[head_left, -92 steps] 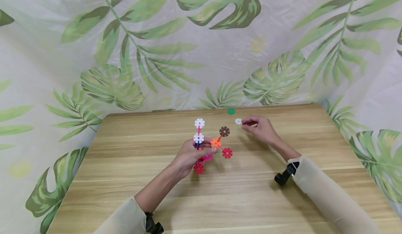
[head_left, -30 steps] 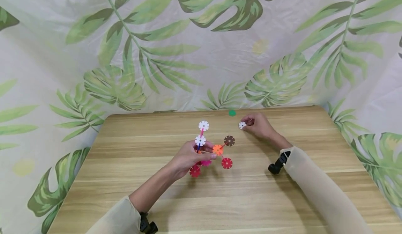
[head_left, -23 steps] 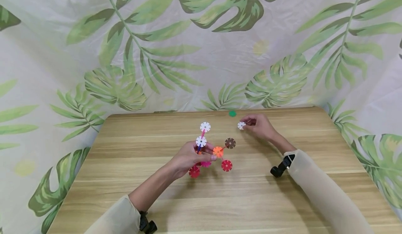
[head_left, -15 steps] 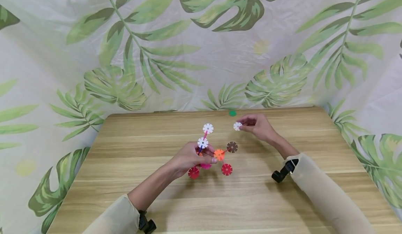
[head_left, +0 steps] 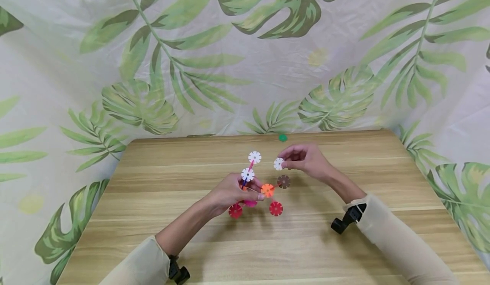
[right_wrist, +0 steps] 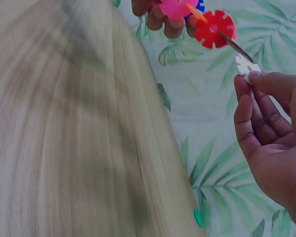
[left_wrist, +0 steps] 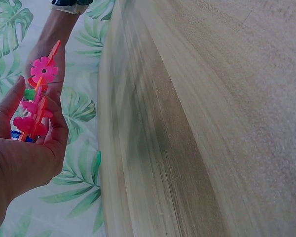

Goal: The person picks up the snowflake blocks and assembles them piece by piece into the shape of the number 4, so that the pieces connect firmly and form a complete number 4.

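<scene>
My left hand grips a built figure of slotted plastic snowflake discs. Joined in it are a white disc on top, another white one below, an orange disc, a brown disc, a magenta one and red discs. The left fingers hide part of its middle. Between thumb and fingertips, my right hand pinches a loose white snowflake disc, just above the brown disc. In the right wrist view, this white disc lies right by the brown disc's edge, beyond a red disc.
A single green snowflake disc lies near the far edge of the wooden table. Behind the table hangs a leaf-patterned cloth. Black wrist cameras sit at both sleeve cuffs.
My right hand has brought the white disc left and nearer, close over the brown disc. In my left hand the figure has tilted, its upper white discs shifting right and the brown disc lower.
</scene>
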{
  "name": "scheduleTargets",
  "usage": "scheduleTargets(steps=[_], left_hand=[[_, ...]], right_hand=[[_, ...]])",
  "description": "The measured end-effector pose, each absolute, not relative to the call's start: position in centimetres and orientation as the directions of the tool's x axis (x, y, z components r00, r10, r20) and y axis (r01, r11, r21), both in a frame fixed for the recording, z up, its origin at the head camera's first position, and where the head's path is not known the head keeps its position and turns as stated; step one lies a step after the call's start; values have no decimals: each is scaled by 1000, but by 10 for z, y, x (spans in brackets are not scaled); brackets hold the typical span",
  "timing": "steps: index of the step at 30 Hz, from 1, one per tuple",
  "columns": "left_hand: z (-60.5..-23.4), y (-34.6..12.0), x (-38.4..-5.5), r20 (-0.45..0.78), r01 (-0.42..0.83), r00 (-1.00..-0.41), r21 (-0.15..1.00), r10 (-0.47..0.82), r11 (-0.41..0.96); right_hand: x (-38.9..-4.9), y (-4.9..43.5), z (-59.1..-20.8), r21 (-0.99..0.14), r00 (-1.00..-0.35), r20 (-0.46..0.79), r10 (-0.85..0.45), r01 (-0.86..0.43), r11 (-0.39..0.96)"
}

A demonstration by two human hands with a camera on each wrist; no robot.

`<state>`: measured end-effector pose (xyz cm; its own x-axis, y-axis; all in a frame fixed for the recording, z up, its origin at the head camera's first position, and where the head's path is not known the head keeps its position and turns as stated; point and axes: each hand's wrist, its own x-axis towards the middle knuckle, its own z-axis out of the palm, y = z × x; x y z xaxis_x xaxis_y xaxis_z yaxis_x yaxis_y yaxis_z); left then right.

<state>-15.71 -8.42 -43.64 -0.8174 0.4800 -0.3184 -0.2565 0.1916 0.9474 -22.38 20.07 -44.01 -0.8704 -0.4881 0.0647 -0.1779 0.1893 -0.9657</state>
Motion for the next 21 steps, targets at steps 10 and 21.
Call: scheduleTargets(steps=[10, 21], left_hand=[[-437, -85, -157, -318, -253, -810, 947, 493, 196], [-436, -86, -157, -323, -245, -795, 945, 513, 216]], right_hand=[[-213, 188, -435, -958, -819, 80, -568, -221, 184], [-211, 181, -435, -956, -772, 84, -630, -240, 166]])
